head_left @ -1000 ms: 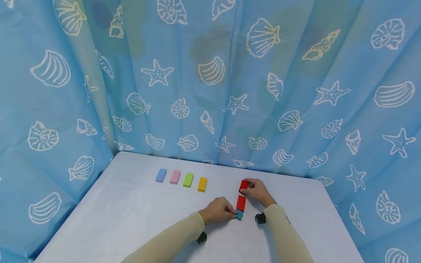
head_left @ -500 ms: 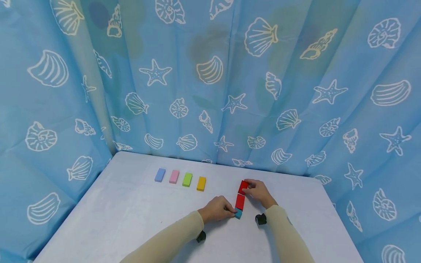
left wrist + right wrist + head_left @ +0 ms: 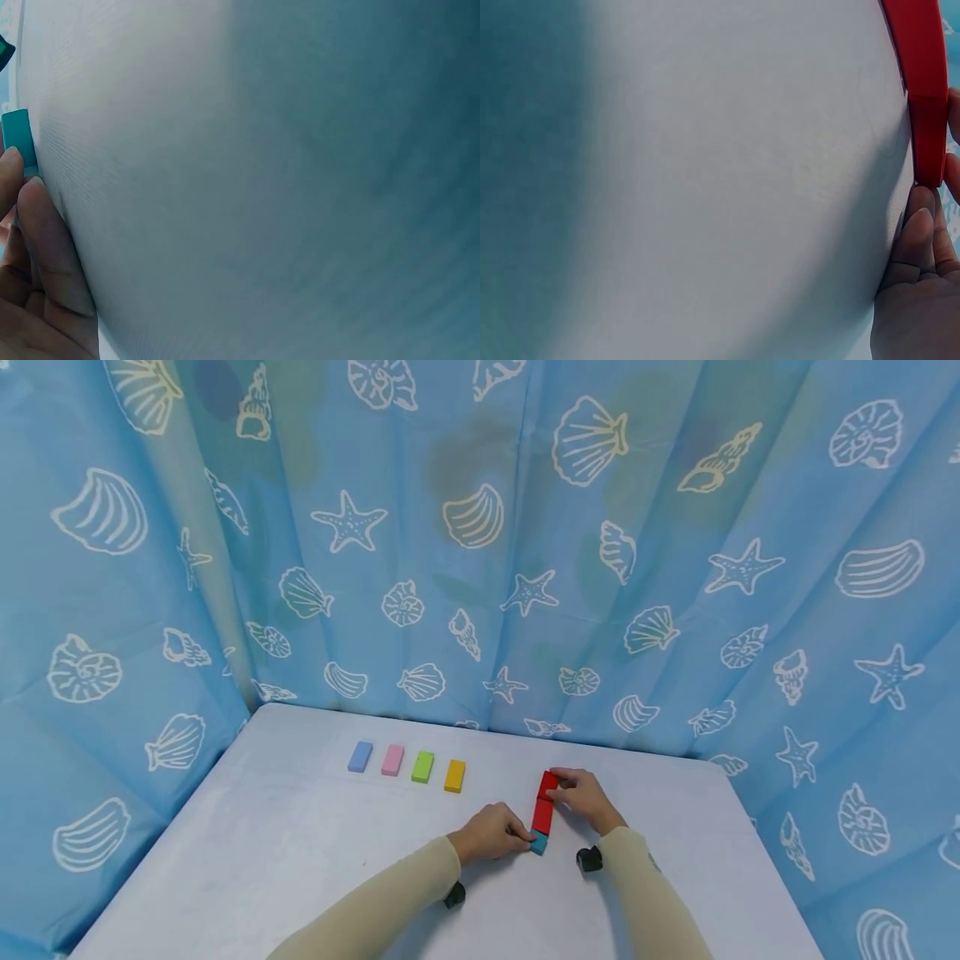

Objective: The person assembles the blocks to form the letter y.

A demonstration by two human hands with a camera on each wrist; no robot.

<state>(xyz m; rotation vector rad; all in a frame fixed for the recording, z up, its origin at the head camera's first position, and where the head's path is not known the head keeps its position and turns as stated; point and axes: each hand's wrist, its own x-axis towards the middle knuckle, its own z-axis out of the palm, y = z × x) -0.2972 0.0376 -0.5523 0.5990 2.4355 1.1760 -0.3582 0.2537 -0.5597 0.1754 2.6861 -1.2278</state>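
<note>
Two red blocks and a teal block form a line right of the middle of the table in the head view. My left hand [image 3: 491, 833] pinches the teal block [image 3: 539, 842] at the near end; in the left wrist view, thumb and fingertip sit at the end of the teal block [image 3: 18, 135]. With thumb and fingers, my right hand [image 3: 588, 799] grips the far red block [image 3: 547, 783]. Between the two hands lies the other red block [image 3: 542, 817], touching the far red one. In the right wrist view both red blocks [image 3: 919, 45] meet end to end.
A blue block [image 3: 360, 757], a pink block [image 3: 392, 760], a green block [image 3: 422, 767] and a yellow block [image 3: 454, 776] stand apart in a row at the back left of the white table [image 3: 300, 843]. A shell-patterned curtain [image 3: 420, 527] hangs behind. Dark wrist devices sit under both sleeves.
The gap between the two red blocks has closed, with the right hand still gripping the far one. The left hand stays at the teal block. The head view has shifted slightly.
</note>
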